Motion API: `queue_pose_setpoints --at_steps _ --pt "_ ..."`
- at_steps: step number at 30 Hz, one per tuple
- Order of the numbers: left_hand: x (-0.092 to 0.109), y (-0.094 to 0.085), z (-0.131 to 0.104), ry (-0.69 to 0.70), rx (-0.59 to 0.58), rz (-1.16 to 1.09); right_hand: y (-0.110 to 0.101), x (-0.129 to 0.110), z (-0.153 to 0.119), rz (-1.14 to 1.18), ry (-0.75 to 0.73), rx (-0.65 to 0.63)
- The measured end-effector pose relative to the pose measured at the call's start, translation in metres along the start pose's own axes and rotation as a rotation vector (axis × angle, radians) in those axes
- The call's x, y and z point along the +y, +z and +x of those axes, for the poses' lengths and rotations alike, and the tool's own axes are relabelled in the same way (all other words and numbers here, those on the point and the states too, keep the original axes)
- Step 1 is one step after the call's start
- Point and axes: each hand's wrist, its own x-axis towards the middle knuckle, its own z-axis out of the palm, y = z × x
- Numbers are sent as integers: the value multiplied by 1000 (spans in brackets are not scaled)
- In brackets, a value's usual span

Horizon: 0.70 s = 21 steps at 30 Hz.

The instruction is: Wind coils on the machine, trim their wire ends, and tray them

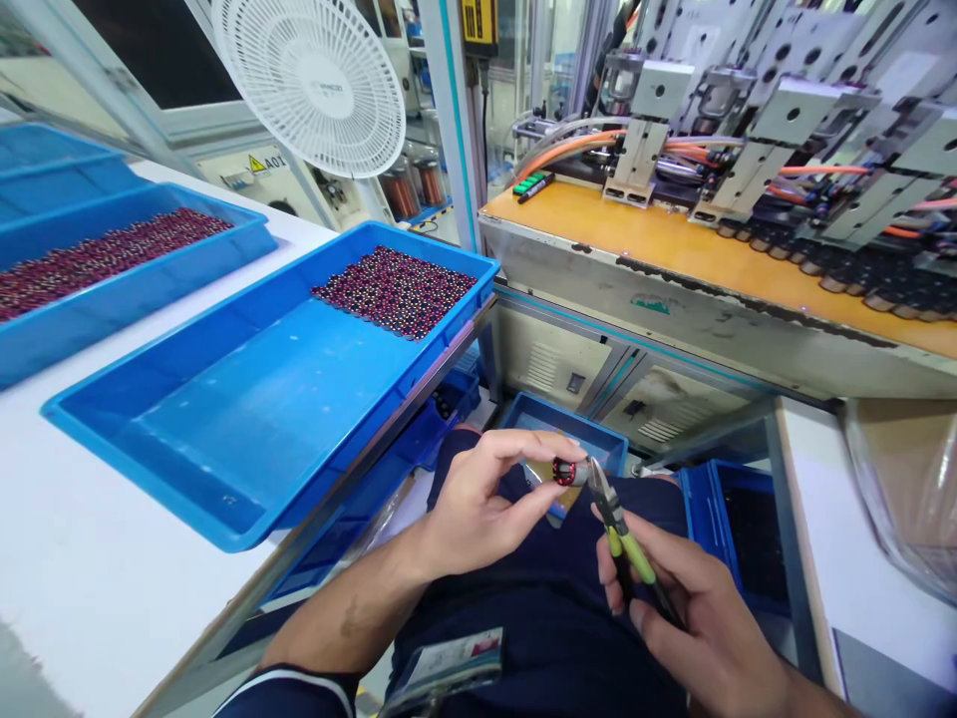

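Between the thumb and fingers of my left hand (489, 494) is a small wound motor rotor (566, 472), with dark red windings and a grey metal end pointing right. My right hand (692, 598) grips cutting pliers (620, 534) by their green and black handles. The jaws point up and to the left, right at the grey end of the rotor; I cannot tell whether they touch it. Both hands are above my lap. To the left, a long blue tray (246, 399) holds many similar rotors (400, 289) packed together at its far end.
Another blue tray (135, 269) full of rotors stands farther left on the white table (90, 598). Behind is a white fan (321, 85). A machine bench (598, 229) with fixtures and orange hoses runs along the right. Low blue bins (748, 529) flank my legs.
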Motion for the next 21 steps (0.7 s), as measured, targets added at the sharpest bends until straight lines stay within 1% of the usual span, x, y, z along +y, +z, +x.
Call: queue_pose_setpoints --at_steps 7,10,13,15,19,21 --pt "-1 0 -1 -3 5 -17 1 -2 2 15 8 -4" --pt "0 1 -1 -17 20 -4 3 -2 2 36 87 27" --pt "0 1 -1 -44 41 21 3 2 1 75 183 102" --pt "1 1 -2 -67 48 28 1 5 0 103 201 142" --pt "0 -1 -3 -130 51 78 -3 9 -3 147 267 99" --pt "-1 -2 -1 -130 54 111 -5 10 -3 177 306 92"
